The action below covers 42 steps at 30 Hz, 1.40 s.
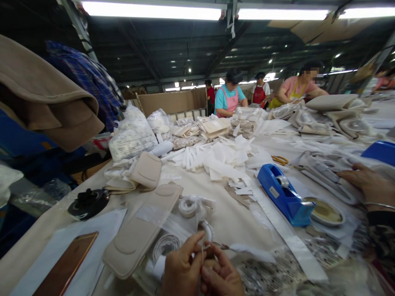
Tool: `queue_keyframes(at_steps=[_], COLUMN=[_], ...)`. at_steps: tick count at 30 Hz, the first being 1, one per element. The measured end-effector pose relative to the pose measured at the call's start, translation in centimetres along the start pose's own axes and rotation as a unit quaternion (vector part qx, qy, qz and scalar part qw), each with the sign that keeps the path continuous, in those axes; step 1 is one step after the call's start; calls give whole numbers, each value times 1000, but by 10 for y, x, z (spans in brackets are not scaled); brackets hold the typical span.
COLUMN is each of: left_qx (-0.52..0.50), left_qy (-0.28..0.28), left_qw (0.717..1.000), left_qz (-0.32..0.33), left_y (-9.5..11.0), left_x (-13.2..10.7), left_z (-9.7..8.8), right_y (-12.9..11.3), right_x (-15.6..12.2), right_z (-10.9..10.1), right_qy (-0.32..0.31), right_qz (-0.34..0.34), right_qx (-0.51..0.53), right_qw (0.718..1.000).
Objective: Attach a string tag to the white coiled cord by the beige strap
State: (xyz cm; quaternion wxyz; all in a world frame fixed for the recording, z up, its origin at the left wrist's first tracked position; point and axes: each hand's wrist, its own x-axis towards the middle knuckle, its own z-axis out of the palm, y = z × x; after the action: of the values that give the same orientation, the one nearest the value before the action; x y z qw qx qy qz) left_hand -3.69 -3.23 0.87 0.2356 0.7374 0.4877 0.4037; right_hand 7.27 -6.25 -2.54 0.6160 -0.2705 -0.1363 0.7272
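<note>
My left hand (182, 263) and my right hand (221, 271) meet at the bottom middle, fingers pinched together. Between them runs a thin pale cord (203, 253), gripped by both; its lower end is hidden by the fingers. Just beyond the fingertips lies a curved white loop (207, 231). To the left, a beige padded panel (145, 230) lies partly under clear plastic film. Beside it sit a coiled white strap (166, 245) and, farther off, another white coil (188, 205).
A blue tape dispenser (285, 195) and a tape roll (327, 212) stand to the right, near a co-worker's hand (367, 181). A phone (68, 263) and a black reel (88, 203) lie left. White strips (222, 158) are heaped ahead; several people work beyond.
</note>
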Motion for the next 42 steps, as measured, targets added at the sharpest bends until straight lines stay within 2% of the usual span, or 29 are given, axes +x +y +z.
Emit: queue_keyframes(at_steps=[2,4,6,8,10,12,16,21,23,25,27,30,34,36,39,42], left_qx=[-37,-37,1,53,89,104,97,82,85,100,120,129,106,96,101,97], left_qy=[-8,6,39,64,57,29,11,70,87,125,163,173,198,214,238,280], left_qw=[997,996,999,994,983,975,971,972,977,981,979,972,951,941,931,916], left_qz=[-68,-77,-18,74,152,195,217,208,177,111,29,-88,-211,-245,-258,-272], left_y=[8,13,15,13,9,5,7,22,23,16,6,-8,-10,-5,0,1], left_x=[2,3,5,5,4,3,1,6,5,1,-5,-14,-21,-21,-19,-15], left_z=[0,-1,-4,-8,-12,-17,-26,-39,-42,-45,-47,-52,-57,-59,-61,-64], right_y=[-2,-6,-11,-15,-18,-18,-7,9,11,11,9,8,10,9,5,-2], right_x=[-3,-4,-3,1,6,9,5,-4,-5,-5,-6,-6,-4,-3,-2,0], right_z=[5,8,8,5,0,-4,-11,-21,-25,-28,-29,-28,-25,-24,-23,-27], right_qy=[25,46,65,86,105,123,161,149,125,97,69,32,-20,-34,-47,-108], right_qz=[-13,-25,-41,-57,-63,-60,-76,-71,-75,-105,-165,-255,-310,-326,-345,-319], right_qx=[-11,-19,-22,-19,-20,-38,-140,-239,-265,-306,-366,-444,-496,-511,-524,-536], right_qw=[1000,998,997,995,992,990,974,957,953,941,913,858,811,795,777,774])
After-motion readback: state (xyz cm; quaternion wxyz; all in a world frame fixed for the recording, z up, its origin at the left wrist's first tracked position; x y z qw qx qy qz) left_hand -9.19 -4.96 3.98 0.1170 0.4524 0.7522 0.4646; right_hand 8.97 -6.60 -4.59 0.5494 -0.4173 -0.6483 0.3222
